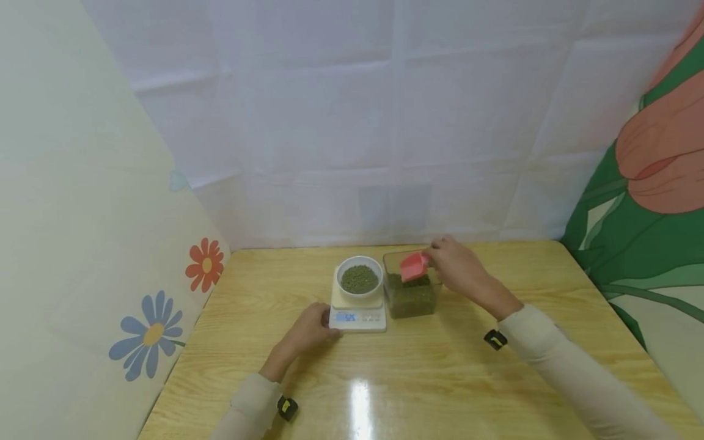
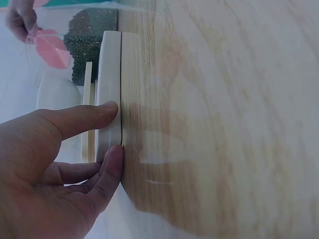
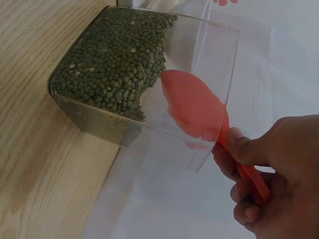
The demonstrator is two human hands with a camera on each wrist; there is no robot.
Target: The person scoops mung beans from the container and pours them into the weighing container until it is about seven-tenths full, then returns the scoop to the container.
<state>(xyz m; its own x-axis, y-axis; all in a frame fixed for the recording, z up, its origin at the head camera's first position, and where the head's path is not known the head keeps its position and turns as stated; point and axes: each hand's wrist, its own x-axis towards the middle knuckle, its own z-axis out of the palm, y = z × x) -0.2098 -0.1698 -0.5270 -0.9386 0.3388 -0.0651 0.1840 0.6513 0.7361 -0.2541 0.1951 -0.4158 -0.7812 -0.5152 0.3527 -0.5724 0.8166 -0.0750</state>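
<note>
My right hand (image 1: 458, 267) grips the handle of a red plastic scoop (image 3: 194, 104). The scoop's blade is inside the upper part of a clear container (image 1: 410, 304), above the green mung beans (image 3: 114, 62) in it. To its left stands a white kitchen scale (image 1: 357, 326), its display lit but too blurred to read surely. On the scale's platform sits a white bowl (image 1: 360, 296) with more mung beans (image 1: 359, 278) in it. My left hand (image 1: 311, 327) holds the scale's front left corner, thumb (image 2: 89, 119) on the front face and fingers curled at the side.
Scale and container stand side by side on a wood-grain table (image 1: 429, 379). White cloth (image 1: 330, 122) hangs behind the table's far edge. Flower-printed panels border it on the left (image 1: 154, 333) and right (image 1: 660, 153). A dark band piece (image 1: 495, 339) is at the right cuff.
</note>
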